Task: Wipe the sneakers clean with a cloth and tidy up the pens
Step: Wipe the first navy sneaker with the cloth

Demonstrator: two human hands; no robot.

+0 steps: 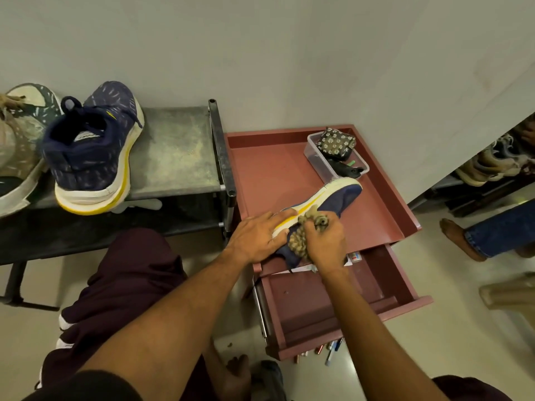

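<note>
My left grip [257, 237] lies open and flat, fingers stretched along the white and yellow sole of the navy sneaker [333, 198], pressing it down. The sneaker lies on its side on the small red table [275, 169], toe pointing away from me towards the far right corner, heel near the front edge. My right grip [324, 244] is closed around a bunched tan cloth [301, 235], which is held against the navy upper just beside my left fingertips. Beyond the toe, touching or nearly touching it, stands a clear plastic box [315, 160] that holds a daisy-print pouch [335, 143] and some dark items I cannot make out. Below the tabletop a drawer [405, 285] is pulled out towards me. Under its front lip, on the floor, lie several pens [327, 350], close together and partly hidden by the drawer. To my left, a dark shoe rack [173, 151] carries the matching navy sneaker [92, 151], heel towards me, and a pale, speckled shoe [20, 140] just beside it at the edge of the view. At the far right, another person's bare foot [460, 238] and jeans leg rest on the floor.
</note>
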